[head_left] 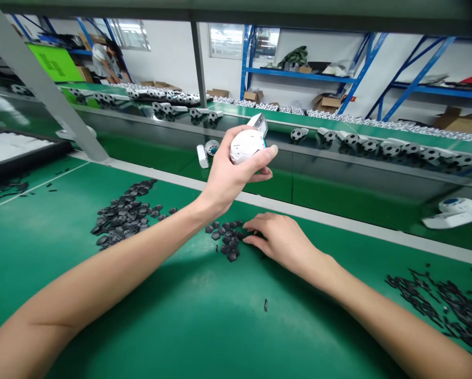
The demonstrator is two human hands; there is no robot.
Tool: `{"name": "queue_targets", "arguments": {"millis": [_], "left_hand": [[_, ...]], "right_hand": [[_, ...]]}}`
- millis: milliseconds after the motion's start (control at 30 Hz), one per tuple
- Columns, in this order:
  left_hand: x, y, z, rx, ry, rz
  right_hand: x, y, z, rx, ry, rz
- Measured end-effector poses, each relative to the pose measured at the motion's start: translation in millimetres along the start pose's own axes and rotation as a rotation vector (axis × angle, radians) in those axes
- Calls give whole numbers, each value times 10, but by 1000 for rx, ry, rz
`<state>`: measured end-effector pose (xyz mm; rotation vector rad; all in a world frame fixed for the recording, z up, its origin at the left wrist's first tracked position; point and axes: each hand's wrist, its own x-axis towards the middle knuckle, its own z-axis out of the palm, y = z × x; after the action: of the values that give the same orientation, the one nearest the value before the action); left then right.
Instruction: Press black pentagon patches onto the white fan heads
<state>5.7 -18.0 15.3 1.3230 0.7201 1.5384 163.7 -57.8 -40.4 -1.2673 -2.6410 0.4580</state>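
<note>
My left hand [230, 166] is raised above the far edge of the green table, its fingers and thumb wrapped round a white ball-shaped plastic housing [245, 146]. Dark slots mark the round shell, and a white block-like part sticks up behind it. Lower and to the right, my right hand [279, 237] rests at a small cluster of black pentagon pieces [230, 239]. Its thumb and forefinger are apart at the cluster's right edge, and no piece shows lifted between them. A larger heap of black pentagon pieces [125, 213] lies to the left, partly behind my left forearm.
Thin black strips [444, 300] are scattered at the right. Beyond the table's pale edge, a conveyor [318, 184] carries white housings [452, 210]. Football-patterned units [389, 147] line the ledge behind it. A slanted metal post [58, 79] stands left. Another person [105, 60] bends at the back.
</note>
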Motion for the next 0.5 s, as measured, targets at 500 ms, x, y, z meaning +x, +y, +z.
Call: {"name": "queue_targets", "arguments": {"millis": [500], "left_hand": [[0,-50,-35,-43,0,-69]], "right_hand": [[-30,149,-41,652,127,148]]}}
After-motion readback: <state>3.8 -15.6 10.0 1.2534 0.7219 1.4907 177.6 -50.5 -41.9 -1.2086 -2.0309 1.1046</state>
